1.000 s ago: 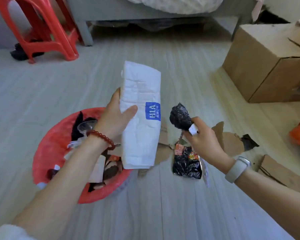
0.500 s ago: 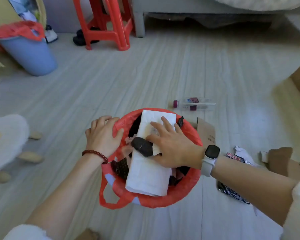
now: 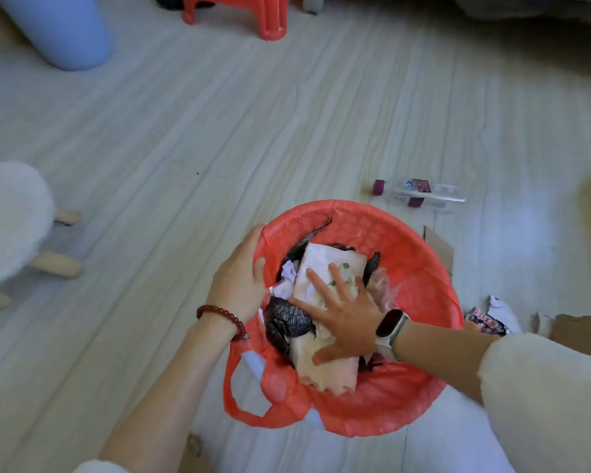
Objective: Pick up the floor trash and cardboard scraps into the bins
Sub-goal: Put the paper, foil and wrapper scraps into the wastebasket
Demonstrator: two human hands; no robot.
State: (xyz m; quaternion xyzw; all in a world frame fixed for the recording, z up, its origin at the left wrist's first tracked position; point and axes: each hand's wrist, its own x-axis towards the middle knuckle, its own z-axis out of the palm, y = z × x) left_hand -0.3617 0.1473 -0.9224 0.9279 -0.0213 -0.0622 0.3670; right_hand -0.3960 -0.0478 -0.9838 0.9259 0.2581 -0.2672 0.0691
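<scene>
**Trash being pressed down in the red-lined bin**

The bin (image 3: 406, 254), lined with a red bag, is being seen from above near the middle of the floor (image 3: 219, 131). Its left rim is being gripped by the left hand (image 3: 239, 285), the fingers curled over the liner's edge and the thumb lying inside the rim; a red bead bracelet (image 3: 224, 319) is being worn on that wrist. The right hand (image 3: 342, 319) is being held flat and open, fingers spread, palm down on a white folded bag (image 3: 321, 268) lying on top of the contents; nothing is being clasped by it. A watch (image 3: 391, 327) is being worn on the right wrist. A crumpled black bag (image 3: 287, 322) is lying just left of that hand, touching the white bag, and other dark scraps are being glimpsed round the edges inside the bin.

A clear plastic bottle (image 3: 420, 194) with a purple cap is lying on its side on the floor beyond the bin. A cardboard scrap (image 3: 437, 247) is being partly hidden behind the bin's right rim, and a printed wrapper (image 3: 485, 319) and more cardboard (image 3: 577, 331) are lying on the floor to the right. A blue bin (image 3: 58, 32) and a red stool (image 3: 249, 15) are standing well apart at the top.
</scene>
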